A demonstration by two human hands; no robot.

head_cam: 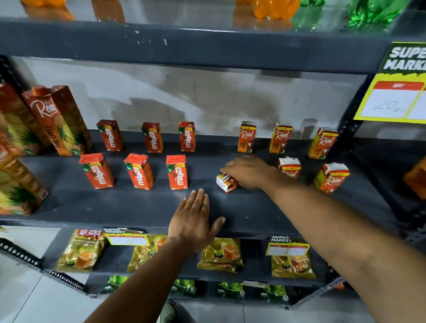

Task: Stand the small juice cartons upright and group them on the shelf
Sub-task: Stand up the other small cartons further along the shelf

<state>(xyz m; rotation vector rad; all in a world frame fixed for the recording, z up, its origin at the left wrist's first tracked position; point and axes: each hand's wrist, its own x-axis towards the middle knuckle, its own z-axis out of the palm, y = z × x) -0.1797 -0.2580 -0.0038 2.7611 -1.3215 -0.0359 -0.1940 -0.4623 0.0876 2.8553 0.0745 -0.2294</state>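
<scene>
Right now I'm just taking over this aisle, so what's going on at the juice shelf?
A person is tidying small juice cartons on the middle shelf. The right hand rests on a fallen Real carton lying on its side. The left hand lies flat and empty on the shelf's front edge. Six Maaza cartons already stand upright in two rows, and five Real cartons stand to the right.

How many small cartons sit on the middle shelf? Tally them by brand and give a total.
Maaza cartons: 6, all upright
Real cartons: 6; five upright, one lying carton under the right hand
Total: 12
</scene>
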